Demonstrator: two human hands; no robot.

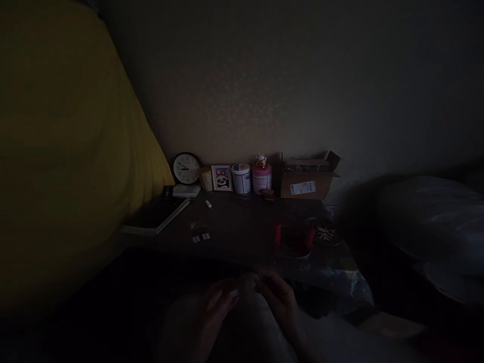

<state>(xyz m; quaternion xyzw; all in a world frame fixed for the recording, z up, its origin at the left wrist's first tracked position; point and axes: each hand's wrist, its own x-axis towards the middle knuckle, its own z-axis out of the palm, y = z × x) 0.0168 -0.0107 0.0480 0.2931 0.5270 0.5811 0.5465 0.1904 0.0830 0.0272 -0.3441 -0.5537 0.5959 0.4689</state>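
Observation:
The room is very dark. My left hand (pixel 218 302) and my right hand (pixel 279 297) meet low in the view, in front of the near edge of a dark desk (pixel 242 222). Their fingertips pinch together around a small pale thing (pixel 247 283) that I cannot make out. A red container (pixel 295 237) stands on the desk just beyond my right hand. Two small pale pieces (pixel 200 237) lie on the desk beyond my left hand.
Along the back wall stand a round clock (pixel 186 168), a small picture frame (pixel 222 178), a white tub (pixel 241 177), a pink tub (pixel 262 178) and a cardboard box (pixel 308 179). A tablet (pixel 157 214) lies left; a yellow curtain (pixel 68 151) fills the left side.

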